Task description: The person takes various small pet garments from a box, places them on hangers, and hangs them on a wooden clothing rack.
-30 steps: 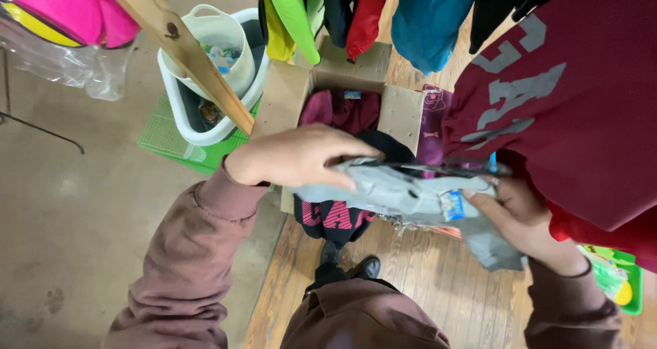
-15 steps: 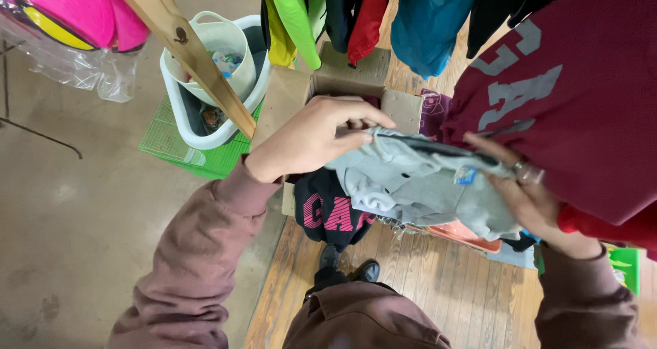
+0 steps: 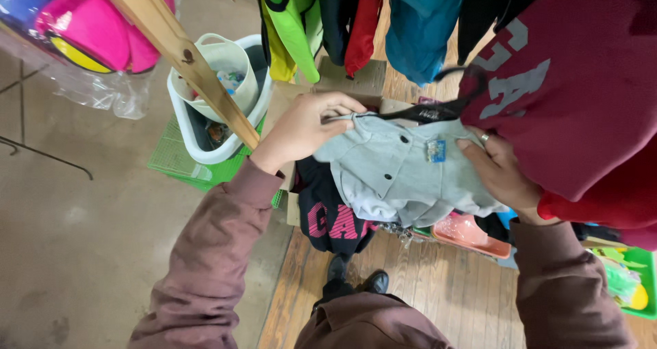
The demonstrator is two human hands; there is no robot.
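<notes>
My left hand (image 3: 308, 126) pinches one shoulder of a small grey shirt (image 3: 400, 174) together with the end of a black hanger (image 3: 438, 109), fingers curled over the top so the cloth cannot slide off. My right hand (image 3: 499, 174) lies spread and flat against the other side of the shirt, thumb on the front near a small blue tag (image 3: 435, 150), steadying the cloth so the garment sits square on the hanger. The shirt hangs in the air between my hands, its snap buttons facing up at me, well above the floor.

Just below it a black top with pink letters (image 3: 332, 215) droops over the edge of an open cardboard box (image 3: 356, 82). To my right a big maroon sweatshirt (image 3: 575, 96) hangs close, touching the back of my right hand. Above, more clothes hang in a row: a lime green one (image 3: 291, 27), a red one (image 3: 359, 27) and a teal one (image 3: 421, 34). A slanted wooden post (image 3: 185, 55) crosses in front of a white basket (image 3: 205, 126) sitting on a green mat (image 3: 181, 164). My shoes (image 3: 356, 277) stand on the wooden floor (image 3: 438, 287).
</notes>
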